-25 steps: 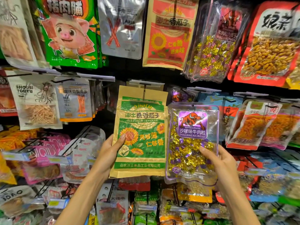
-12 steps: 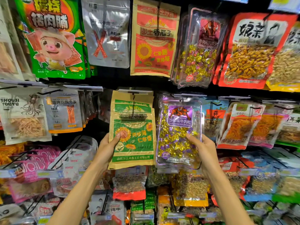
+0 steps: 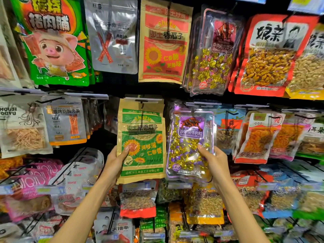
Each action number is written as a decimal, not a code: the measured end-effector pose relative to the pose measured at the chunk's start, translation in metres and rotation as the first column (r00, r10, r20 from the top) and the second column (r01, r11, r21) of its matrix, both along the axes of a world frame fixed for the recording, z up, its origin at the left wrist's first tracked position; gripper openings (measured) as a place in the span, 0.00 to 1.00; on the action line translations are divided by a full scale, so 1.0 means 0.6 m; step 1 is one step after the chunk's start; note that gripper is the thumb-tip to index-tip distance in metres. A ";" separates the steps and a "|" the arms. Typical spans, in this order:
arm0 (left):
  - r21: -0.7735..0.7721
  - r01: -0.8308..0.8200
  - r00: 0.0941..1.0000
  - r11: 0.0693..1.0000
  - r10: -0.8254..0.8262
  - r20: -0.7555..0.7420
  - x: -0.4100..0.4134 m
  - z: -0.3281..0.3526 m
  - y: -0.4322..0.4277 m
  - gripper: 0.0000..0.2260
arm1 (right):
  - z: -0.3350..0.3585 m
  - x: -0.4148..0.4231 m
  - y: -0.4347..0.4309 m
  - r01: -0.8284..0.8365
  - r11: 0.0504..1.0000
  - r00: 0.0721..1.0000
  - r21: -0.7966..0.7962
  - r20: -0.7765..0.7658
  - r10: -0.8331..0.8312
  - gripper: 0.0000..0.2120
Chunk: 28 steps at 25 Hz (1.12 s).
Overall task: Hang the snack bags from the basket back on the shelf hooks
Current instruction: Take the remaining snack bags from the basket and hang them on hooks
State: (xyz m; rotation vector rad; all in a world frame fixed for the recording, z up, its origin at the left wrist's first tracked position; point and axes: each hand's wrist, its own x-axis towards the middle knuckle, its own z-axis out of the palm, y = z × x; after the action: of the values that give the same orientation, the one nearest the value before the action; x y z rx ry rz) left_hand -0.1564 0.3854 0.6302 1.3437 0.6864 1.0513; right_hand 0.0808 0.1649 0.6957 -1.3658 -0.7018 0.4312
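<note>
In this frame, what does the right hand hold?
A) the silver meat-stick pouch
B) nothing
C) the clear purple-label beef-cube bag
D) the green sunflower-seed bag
C: the right hand pinches the clear purple-label beef-cube bag; the left hand holds the green sunflower-seed bag.

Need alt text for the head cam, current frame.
Two bare hands hold snack bags up at display hooks: the left hand grips a green sunflower-seed bag, the right hand a clear bag of gold-and-purple wrapped candies. Both bag tops reach the middle row; other hanging snack packs surround them.
</note>
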 end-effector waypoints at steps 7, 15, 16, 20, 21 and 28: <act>-0.028 -0.037 0.999 0.999 0.037 0.007 0.021 0.020 0.010 0.08 | 0.006 0.045 0.068 -0.048 0.997 0.998 -0.057 0.038 0.050 0.15; -0.015 -0.020 0.999 1.000 0.019 -0.044 0.000 0.020 0.021 0.10 | -0.018 0.064 0.099 -0.086 0.992 0.987 -0.094 0.129 0.098 0.35; -0.022 -0.006 0.998 1.000 0.005 -0.058 -0.005 0.019 0.020 0.10 | -0.017 0.063 0.099 -0.088 0.992 0.987 -0.096 0.127 0.100 0.30; -0.032 0.039 0.990 0.999 -0.043 -0.135 -0.017 0.020 0.021 0.14 | -0.018 0.059 0.097 -0.058 0.982 0.989 -0.180 0.124 0.081 0.35; -0.039 0.049 0.987 0.998 -0.055 -0.150 -0.019 0.024 0.020 0.13 | -0.017 0.061 0.096 -0.066 0.979 0.988 -0.194 0.128 0.092 0.37; 0.008 0.082 0.964 0.997 -0.077 -0.254 -0.028 0.041 0.022 0.15 | -0.024 0.065 0.076 0.014 0.908 0.970 -0.418 0.225 0.089 0.17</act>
State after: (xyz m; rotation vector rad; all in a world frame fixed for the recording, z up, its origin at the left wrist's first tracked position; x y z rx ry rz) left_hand -0.1730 0.3987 0.6547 1.5251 0.8053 0.8306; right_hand 0.1198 0.2105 0.6815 -1.8348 -0.8691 0.4693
